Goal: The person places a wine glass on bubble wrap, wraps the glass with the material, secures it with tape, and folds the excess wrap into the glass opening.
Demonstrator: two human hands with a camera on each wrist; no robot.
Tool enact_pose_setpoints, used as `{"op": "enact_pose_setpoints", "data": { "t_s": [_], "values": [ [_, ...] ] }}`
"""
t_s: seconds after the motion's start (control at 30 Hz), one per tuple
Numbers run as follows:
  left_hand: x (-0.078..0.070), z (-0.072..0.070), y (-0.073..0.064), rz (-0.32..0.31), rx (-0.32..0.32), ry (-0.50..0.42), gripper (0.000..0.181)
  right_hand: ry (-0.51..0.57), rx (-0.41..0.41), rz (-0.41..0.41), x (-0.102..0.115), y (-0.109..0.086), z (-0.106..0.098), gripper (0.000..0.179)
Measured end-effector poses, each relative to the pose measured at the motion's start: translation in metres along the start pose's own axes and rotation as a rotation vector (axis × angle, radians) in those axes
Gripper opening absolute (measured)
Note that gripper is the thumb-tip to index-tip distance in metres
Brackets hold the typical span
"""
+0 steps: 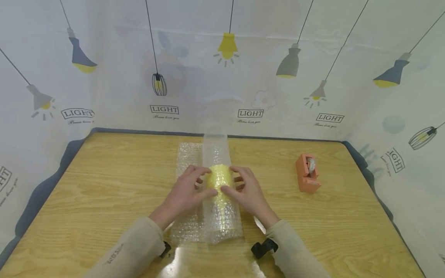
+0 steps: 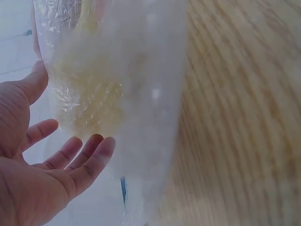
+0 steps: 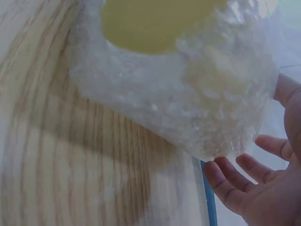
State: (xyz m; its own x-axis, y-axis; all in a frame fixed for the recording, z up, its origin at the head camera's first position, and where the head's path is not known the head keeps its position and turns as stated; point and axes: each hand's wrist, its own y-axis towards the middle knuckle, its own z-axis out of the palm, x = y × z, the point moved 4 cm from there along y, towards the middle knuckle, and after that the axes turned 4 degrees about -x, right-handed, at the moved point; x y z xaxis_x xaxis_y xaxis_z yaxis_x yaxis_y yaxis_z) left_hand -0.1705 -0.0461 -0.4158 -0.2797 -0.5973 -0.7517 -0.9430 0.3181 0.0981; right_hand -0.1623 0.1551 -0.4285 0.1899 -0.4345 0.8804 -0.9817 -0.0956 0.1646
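Note:
A rounded, smooth yellow object [image 1: 219,177] lies inside a roll of clear bubble wrap [image 1: 224,220] at the middle of the table; its kind is hidden by the wrap. In the right wrist view, one yellow end [image 3: 146,26] shows at the opening of the wrap. From the left, my left hand [image 1: 191,189] holds the roll, thumb on top and bent fingers along its side. My right hand [image 1: 248,189] holds it likewise from the right, and the two thumbs almost meet over the yellow part. Loose bubble wrap [image 1: 189,158] lies flat to the left.
An orange tape dispenser [image 1: 307,173] with a roll of clear tape stands on the right part of the wooden table [image 1: 114,185]. Behind the table and at both sides hangs a white cloth [image 1: 208,85] printed with lamps.

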Motion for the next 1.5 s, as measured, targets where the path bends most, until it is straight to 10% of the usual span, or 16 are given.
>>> {"op": "enact_pose_setpoints", "data": {
  "t_s": [0.57,1.5],
  "values": [
    [0.006,0.0,0.002,-0.041,0.031,-0.104,0.064,0.032,0.097,0.119,-0.013,0.0,-0.008,0.047],
    [0.015,0.008,0.006,-0.058,0.088,-0.188,0.055,-0.009,0.049,0.092,-0.009,0.0,-0.015,0.067]
  ]
}}
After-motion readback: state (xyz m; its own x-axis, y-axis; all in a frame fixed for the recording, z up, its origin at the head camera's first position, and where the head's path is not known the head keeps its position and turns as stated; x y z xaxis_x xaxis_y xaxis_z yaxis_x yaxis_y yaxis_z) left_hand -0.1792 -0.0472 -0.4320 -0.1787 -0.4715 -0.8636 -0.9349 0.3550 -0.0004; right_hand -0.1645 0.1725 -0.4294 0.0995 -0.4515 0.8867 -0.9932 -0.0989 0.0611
